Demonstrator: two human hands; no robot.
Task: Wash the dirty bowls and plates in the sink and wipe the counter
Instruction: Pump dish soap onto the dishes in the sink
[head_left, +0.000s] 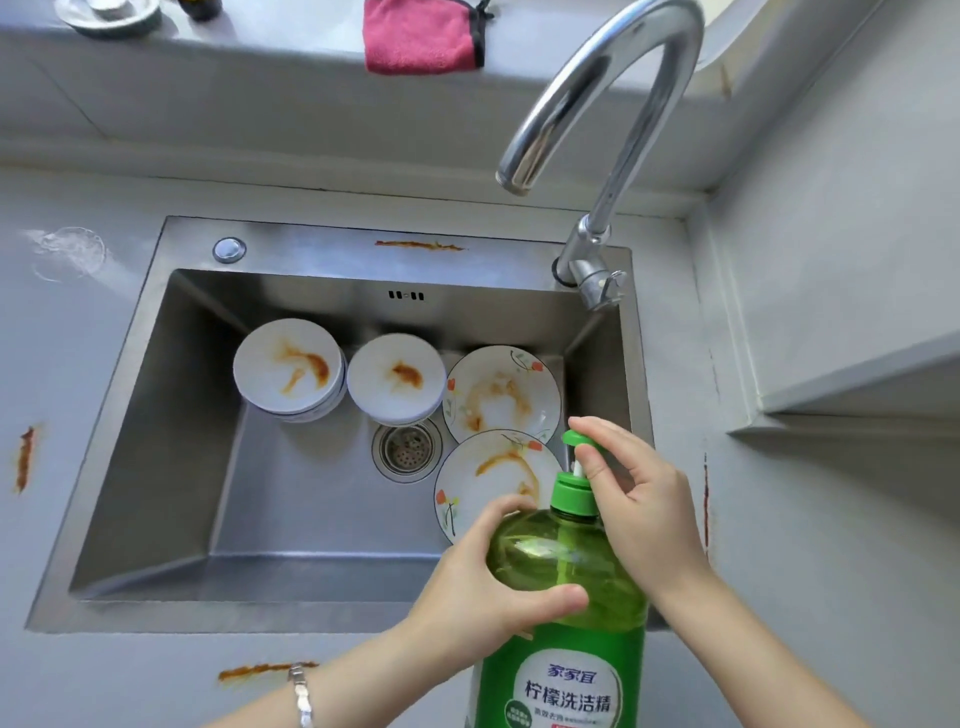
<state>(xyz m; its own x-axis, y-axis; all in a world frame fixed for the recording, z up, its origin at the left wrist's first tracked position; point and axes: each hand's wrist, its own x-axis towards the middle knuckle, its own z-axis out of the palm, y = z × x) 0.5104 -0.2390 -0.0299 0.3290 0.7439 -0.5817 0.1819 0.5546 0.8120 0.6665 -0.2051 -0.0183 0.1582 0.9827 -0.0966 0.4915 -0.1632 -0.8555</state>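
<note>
A steel sink (156, 467) holds two white bowls smeared with orange sauce, one at the back left (289, 367) and one beside it (396, 378). Two flowered plates with sauce lie to the right, the far plate (501, 400) and the near plate (488, 483), the near one partly hidden by the bottle. My left hand (483, 587) grips the shoulder of a big green dish soap bottle (566, 613) at the sink's front right corner. My right hand (634, 499) pinches the bottle's green pump head (574, 440).
A curved chrome faucet (613, 104) arches over the sink's back right. Orange sauce streaks mark the grey counter at the left (23, 460), the front (265, 669), the right (705, 499) and the sink's back rim (418, 245). A pink cloth (421, 36) hangs from the back ledge.
</note>
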